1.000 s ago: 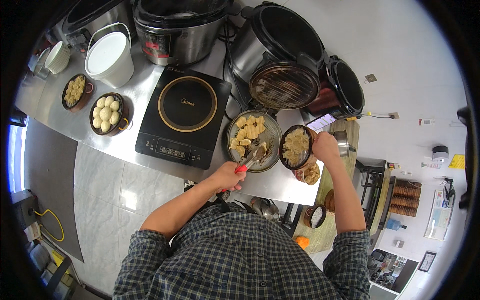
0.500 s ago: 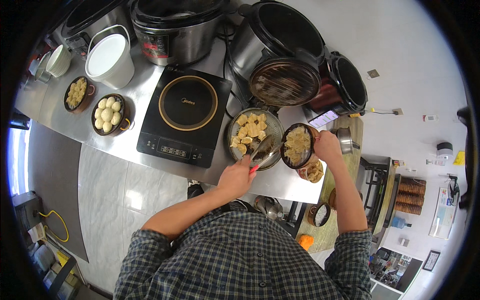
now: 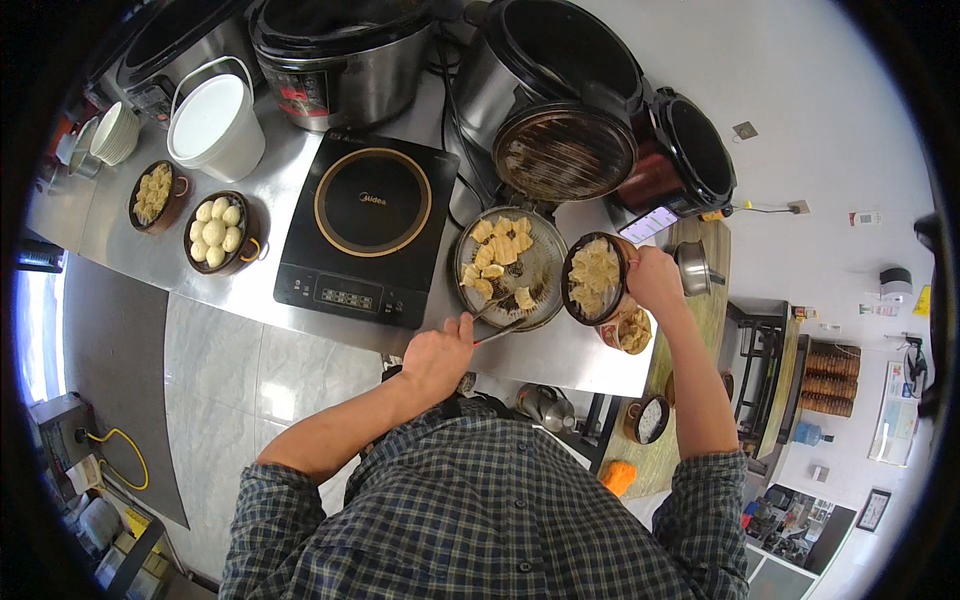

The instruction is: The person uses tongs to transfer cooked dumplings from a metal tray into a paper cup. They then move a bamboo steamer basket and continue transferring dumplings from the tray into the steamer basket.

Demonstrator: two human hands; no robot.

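Observation:
My left hand point(image 3: 440, 355) is closed round metal tongs point(image 3: 503, 331), whose arms reach over the near rim of a round electric griddle point(image 3: 545, 262). Several browned dumplings point(image 3: 497, 245) cluster on the griddle's left and far side. One dumpling point(image 3: 524, 298) lies apart near the tong tips; whether they touch it I cannot tell. My right hand point(image 3: 655, 278) grips the side of a round brown steamer basket point(image 3: 628, 292), tilted a little beside the griddle and filled with pale dumplings point(image 3: 594, 275). Partly under it, another container of dumplings point(image 3: 632, 330) rests near the counter's edge.
The griddle's ridged lid point(image 3: 565, 152) stands raised behind it. To the left are a black induction cooker point(image 3: 368, 230), a basket of round buns point(image 3: 215, 232), more dumplings point(image 3: 152, 194) and a white bucket point(image 3: 216, 128). Large cookers point(image 3: 340, 75) line the back; a phone point(image 3: 648, 225) leans at right.
My left hand has drawn back left and toward me with the tongs. One dumpling now sits apart, nearer the front of the griddle. My right hand with the basket has barely moved.

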